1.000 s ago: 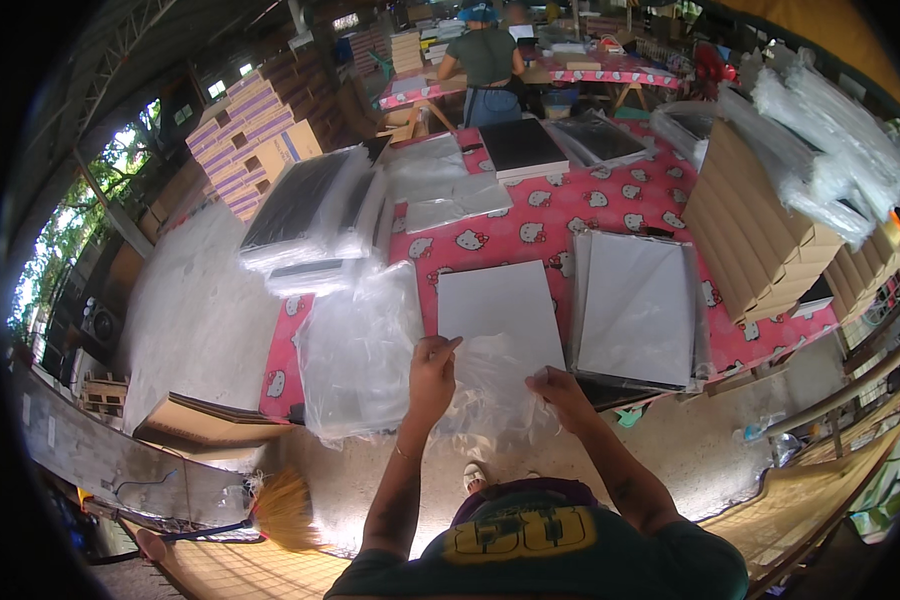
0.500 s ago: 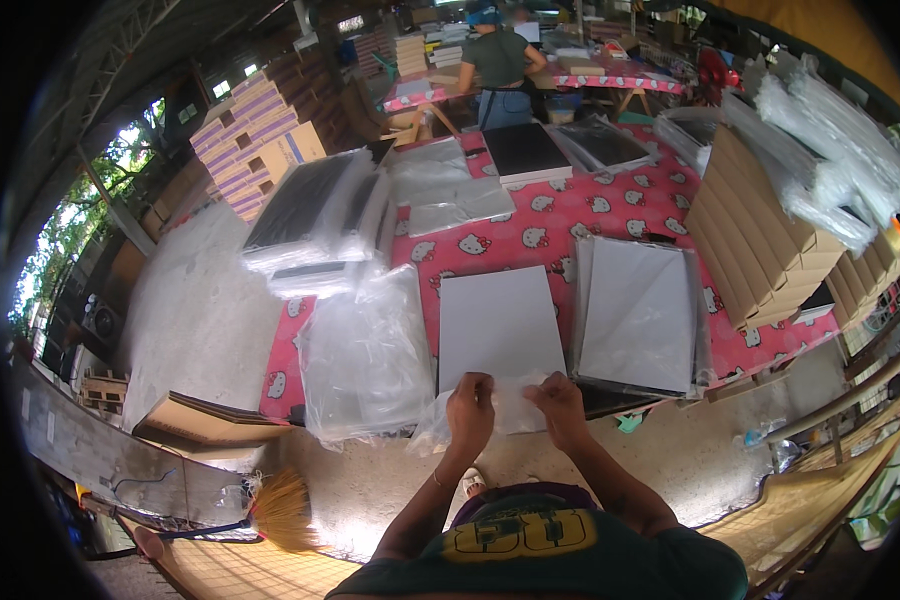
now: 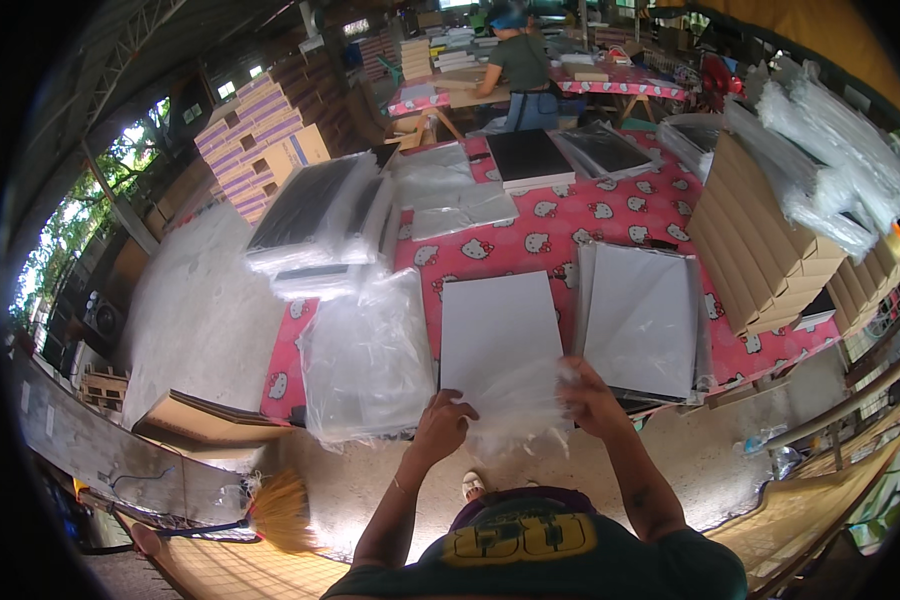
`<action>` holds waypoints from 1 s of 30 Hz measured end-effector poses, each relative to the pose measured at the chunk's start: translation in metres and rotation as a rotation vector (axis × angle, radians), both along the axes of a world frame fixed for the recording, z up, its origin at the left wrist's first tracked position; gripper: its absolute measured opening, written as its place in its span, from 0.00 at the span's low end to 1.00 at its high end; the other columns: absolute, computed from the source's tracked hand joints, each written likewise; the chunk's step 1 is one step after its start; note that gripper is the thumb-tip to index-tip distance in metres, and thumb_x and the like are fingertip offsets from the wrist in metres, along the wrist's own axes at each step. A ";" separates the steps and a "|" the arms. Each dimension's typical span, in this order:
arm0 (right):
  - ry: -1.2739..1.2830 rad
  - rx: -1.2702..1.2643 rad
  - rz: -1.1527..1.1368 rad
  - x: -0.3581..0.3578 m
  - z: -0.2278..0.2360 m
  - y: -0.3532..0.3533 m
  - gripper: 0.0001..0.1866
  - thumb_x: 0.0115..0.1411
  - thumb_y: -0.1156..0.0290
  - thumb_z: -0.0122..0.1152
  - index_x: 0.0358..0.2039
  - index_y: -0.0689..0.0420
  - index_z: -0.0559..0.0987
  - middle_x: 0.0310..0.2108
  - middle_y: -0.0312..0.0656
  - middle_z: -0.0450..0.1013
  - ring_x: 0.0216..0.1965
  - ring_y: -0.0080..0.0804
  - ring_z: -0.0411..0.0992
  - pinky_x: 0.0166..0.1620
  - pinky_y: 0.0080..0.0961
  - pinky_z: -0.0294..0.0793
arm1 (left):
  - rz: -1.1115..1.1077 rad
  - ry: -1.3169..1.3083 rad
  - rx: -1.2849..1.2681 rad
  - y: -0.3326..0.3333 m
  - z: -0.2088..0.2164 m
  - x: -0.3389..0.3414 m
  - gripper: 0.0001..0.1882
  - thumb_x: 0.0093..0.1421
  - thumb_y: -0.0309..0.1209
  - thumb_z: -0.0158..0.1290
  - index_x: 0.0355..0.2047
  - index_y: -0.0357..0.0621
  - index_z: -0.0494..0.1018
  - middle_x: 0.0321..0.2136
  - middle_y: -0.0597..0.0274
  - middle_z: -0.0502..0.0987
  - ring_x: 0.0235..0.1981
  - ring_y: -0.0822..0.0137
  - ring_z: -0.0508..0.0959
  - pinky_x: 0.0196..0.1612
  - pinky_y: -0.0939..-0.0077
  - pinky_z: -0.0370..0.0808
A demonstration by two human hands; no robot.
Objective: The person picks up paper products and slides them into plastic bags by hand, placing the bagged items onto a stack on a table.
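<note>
Right at the near edge of the worktop [image 3: 670, 228], about midway along it, a white board [image 3: 500, 325] lies flat, its near end covered by thin clear plastic [image 3: 518, 415] that hangs past the edge in a ragged fringe. The left hand [image 3: 440, 428] is beside the board's near left corner with its fingers curled narrow; whether they pinch the plastic cannot be told. The right hand [image 3: 594, 400] is at the near right corner, fingers loosely bent and blurred against the plastic, so its grip cannot be told either. The plastic looks light, limp and slippery, likely to crumple, cling or tear, and is probably best pinched by its loose rim near both corners. The board seems stiff and fairly light, with corners that could dent; flat palms along its long sides would suit it. To the left, a pile of clear bags [image 3: 365, 365] droops over the near edge, while to the right a wrapped white stack [image 3: 638, 315] lies close to that same edge.
</note>
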State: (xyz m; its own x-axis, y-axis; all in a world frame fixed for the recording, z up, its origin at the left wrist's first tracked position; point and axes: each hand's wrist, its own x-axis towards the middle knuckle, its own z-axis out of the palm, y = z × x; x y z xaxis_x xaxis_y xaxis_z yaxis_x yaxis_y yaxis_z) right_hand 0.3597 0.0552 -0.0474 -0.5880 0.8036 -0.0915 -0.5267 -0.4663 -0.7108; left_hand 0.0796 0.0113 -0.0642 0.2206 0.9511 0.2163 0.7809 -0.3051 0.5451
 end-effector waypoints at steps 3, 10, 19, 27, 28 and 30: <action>-0.322 0.619 0.178 -0.013 0.030 -0.006 0.16 0.55 0.75 0.61 0.45 0.50 0.75 0.37 0.34 0.67 0.38 0.25 0.67 0.41 0.23 0.66 | -0.303 -0.070 0.089 0.004 0.058 0.027 0.13 0.44 0.25 0.59 0.33 0.44 0.78 0.56 0.49 0.63 0.61 0.52 0.60 0.62 0.53 0.55; -0.286 0.679 0.232 -0.002 0.063 -0.013 0.22 0.50 0.79 0.66 0.47 0.55 0.72 0.43 0.38 0.66 0.47 0.28 0.65 0.50 0.21 0.63 | -0.105 -0.117 0.226 0.018 0.058 0.032 0.17 0.47 0.22 0.53 0.41 0.39 0.74 0.31 0.48 0.77 0.32 0.45 0.77 0.36 0.61 0.76; -0.595 0.515 -0.382 0.011 0.015 0.008 0.24 0.52 0.78 0.60 0.49 0.55 0.67 0.35 0.39 0.71 0.37 0.33 0.72 0.38 0.26 0.71 | 0.206 -0.133 0.405 0.012 0.062 0.033 0.16 0.51 0.24 0.52 0.43 0.39 0.73 0.30 0.47 0.76 0.26 0.46 0.77 0.29 0.56 0.74; -0.960 0.856 -0.199 0.042 0.060 0.004 0.15 0.55 0.59 0.60 0.30 0.59 0.80 0.36 0.42 0.69 0.37 0.35 0.71 0.41 0.30 0.70 | -0.096 -0.084 0.129 0.005 0.083 -0.003 0.13 0.54 0.31 0.58 0.37 0.35 0.76 0.39 0.46 0.77 0.39 0.48 0.77 0.41 0.63 0.74; -1.347 0.966 -0.223 0.038 0.070 0.000 0.18 0.55 0.55 0.61 0.29 0.60 0.80 0.36 0.43 0.68 0.38 0.36 0.71 0.42 0.30 0.70 | -0.141 -0.065 0.116 0.004 0.085 -0.013 0.12 0.54 0.32 0.59 0.34 0.35 0.76 0.39 0.46 0.77 0.40 0.49 0.78 0.41 0.63 0.74; -1.473 0.894 -0.123 0.040 0.069 -0.001 0.21 0.53 0.52 0.62 0.30 0.61 0.80 0.37 0.44 0.67 0.39 0.38 0.71 0.43 0.29 0.70 | -0.228 -0.353 0.104 0.004 0.096 -0.028 0.14 0.57 0.35 0.56 0.31 0.33 0.74 0.41 0.48 0.76 0.45 0.53 0.76 0.45 0.66 0.72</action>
